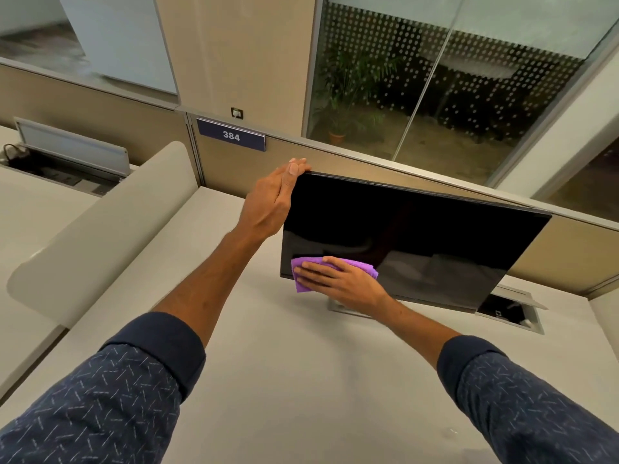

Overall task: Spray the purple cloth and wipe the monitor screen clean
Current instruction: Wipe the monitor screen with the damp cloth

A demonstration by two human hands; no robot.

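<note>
The left hand grips the monitor by its upper left corner, fingers curled behind. The purple cloth lies flat under the right hand's spread fingers, at the screen's lower left. The desk lies beneath.

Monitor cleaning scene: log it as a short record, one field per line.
monitor: black screen off, tilted, on the desk
cloth: purple, folded, pressed flat on the screen's lower left corner
right hand: palm flat on the cloth, fingers spread
left hand: gripping the monitor's top left corner
desk: pale top, open cable hatch to the right of the monitor
sign: reads 384, on the partition behind
spray bottle: not in view
</note>
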